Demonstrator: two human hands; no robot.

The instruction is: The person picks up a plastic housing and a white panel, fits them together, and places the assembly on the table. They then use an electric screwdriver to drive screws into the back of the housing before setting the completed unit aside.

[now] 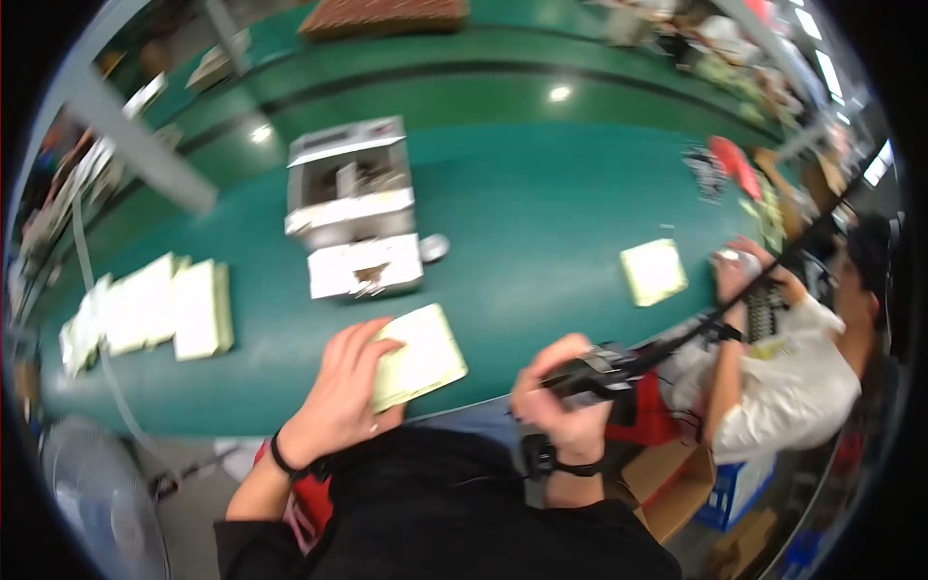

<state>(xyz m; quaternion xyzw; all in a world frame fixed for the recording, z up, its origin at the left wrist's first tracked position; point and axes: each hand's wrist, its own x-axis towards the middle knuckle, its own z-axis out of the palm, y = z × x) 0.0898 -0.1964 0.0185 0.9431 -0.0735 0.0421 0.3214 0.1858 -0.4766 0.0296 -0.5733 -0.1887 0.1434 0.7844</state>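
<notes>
My left hand (338, 382) grips a pale yellow-green flat square piece (425, 356) by its left side, thumb and fingers around the edge. The piece is tilted at the near edge of the green table; whether it is folded cloth or a packet I cannot tell. To the right, my right hand (565, 411) is closed around a black handheld device (588, 375), blurred, its exact kind unclear. A black cord or strap (764, 266) runs from around the device toward the upper right. Another pale square piece (654, 272) lies farther right on the table.
A white open-fronted box (353, 179) holding small items stands beyond my left hand, a small round white object (435, 247) beside it. Pale stacks (201, 309) lie at the left. On the right a co-worker's hands (739, 271) work at the table edge. A cardboard box (667, 483) stands below.
</notes>
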